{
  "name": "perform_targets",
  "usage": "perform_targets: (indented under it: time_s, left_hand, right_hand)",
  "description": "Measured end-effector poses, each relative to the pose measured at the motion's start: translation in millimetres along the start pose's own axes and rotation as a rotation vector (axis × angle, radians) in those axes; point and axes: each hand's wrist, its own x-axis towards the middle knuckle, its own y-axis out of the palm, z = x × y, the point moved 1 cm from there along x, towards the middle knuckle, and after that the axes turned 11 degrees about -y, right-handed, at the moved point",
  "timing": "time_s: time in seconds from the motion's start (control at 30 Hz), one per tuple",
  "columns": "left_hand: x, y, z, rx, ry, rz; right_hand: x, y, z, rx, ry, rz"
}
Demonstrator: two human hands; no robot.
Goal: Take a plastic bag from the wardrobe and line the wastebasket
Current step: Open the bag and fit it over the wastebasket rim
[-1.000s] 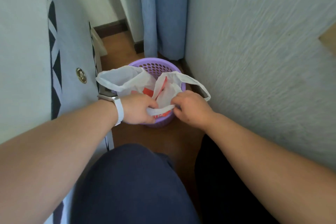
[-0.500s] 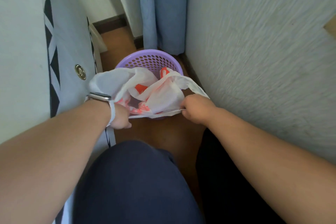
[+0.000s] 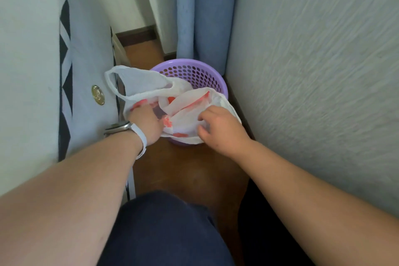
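Spreading the bag over the wastebasket, the person has it partly inside, but its mouth is not yet folded over the rim. The left hand grasps the bag's left side and the right hand pinches its near edge. Half a second earlier, both hands stretched that edge taut, farther apart.

Red print on bag illegible

arms reach forward, right grip curled (pinching), left grip half hidden.
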Motion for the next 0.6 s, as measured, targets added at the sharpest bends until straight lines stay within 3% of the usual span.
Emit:
perform_targets:
  time_s: [0.1,0.3,0.4,0.6]
  left_hand:
    - [3.3,4.4,-3.9,-0.267,0.023,-0.016]
    - [14.9,26.8,-16.1,-0.892,-0.197,0.011]
    - [22.4,31.4,-21.2,-0.971,-0.228,0.005]
    - [24.2,32.4,-25.3,-0.837,-0.219,0.027]
  right_hand:
    - [22.5,12.5,0.0,0.001,-0.044,0.035]
    - [29.3,24.5,-21.3,-0.01,0.01,0.054]
    - [31.4,23.6,-30.5,-0.022,0.072,-0.017]
    - [32.7,11.6,-38.5,-0.035,0.233,-0.092]
